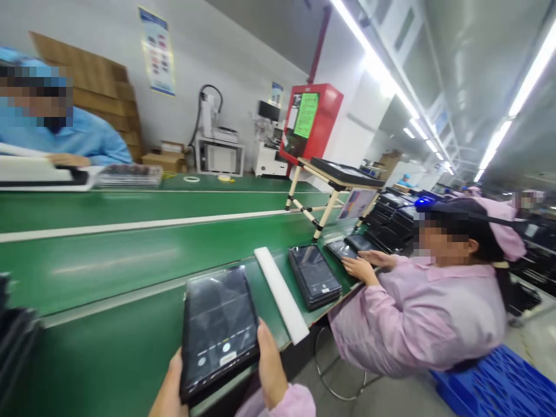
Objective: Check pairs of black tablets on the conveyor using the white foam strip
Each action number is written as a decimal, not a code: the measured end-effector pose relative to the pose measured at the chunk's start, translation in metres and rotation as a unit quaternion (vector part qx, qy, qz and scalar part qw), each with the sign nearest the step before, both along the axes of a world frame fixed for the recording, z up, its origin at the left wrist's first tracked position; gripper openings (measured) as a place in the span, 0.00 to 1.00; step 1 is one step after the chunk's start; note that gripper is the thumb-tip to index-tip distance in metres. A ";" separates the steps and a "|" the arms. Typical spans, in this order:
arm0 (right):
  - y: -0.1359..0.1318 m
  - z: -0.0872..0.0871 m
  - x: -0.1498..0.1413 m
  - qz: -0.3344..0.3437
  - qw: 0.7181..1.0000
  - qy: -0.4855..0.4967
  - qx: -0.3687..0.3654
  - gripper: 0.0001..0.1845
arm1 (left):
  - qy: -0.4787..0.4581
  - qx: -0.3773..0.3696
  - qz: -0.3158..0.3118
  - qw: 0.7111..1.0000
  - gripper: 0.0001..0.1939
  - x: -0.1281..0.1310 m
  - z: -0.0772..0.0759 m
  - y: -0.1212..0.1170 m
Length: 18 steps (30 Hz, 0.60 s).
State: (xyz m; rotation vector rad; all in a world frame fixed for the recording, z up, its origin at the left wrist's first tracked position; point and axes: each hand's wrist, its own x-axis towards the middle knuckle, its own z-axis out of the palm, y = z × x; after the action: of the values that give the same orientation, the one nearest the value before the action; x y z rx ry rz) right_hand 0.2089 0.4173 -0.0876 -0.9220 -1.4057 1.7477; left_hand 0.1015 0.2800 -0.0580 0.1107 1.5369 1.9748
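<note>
A black tablet [220, 318] is held by its two sides, screen up, above the front edge of the green bench. Its screen is lit, with small round icons near the bottom and a white label below them. My left hand [169, 387] closes on the tablet's lower left side, partly cut off by the frame. On the opposite side, my right hand [271, 365] grips the lower right edge, thumb along the rim. Just right of the tablet a white foam strip [281, 295] lies across the bench. Past it sits a stack of similar tablets [315, 275].
A green conveyor [121, 249] runs along the bench. A co-worker in pink [417, 307] sits at right, hands on other tablets [343, 249]. Another person in blue [93, 136] works across the belt. A tube-frame rack [324, 223] stands ahead; dark stacked items [19, 341] rise at left.
</note>
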 end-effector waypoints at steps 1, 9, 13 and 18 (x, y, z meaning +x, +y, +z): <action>0.000 0.003 -0.001 -0.002 1.000 0.024 -0.014 0.40 | -0.040 0.001 -0.005 0.999 0.37 -0.002 0.009 -0.001; 0.001 0.034 0.009 -0.117 0.963 0.163 -0.182 0.26 | -0.110 0.096 0.019 0.989 0.34 0.014 0.055 0.011; -0.009 0.034 0.020 -0.108 0.956 0.160 -0.220 0.23 | -0.099 0.133 0.028 0.986 0.31 0.026 0.055 0.021; -0.041 0.036 0.018 -0.015 0.959 0.160 -0.232 0.27 | -0.110 0.143 0.034 0.983 0.29 0.031 0.050 0.020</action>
State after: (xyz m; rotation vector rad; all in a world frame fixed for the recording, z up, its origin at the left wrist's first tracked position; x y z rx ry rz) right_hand 0.2269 0.3761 -0.0520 -0.8366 -0.7831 2.1359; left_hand 0.1329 0.2995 -0.0083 -0.0418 1.1259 2.1736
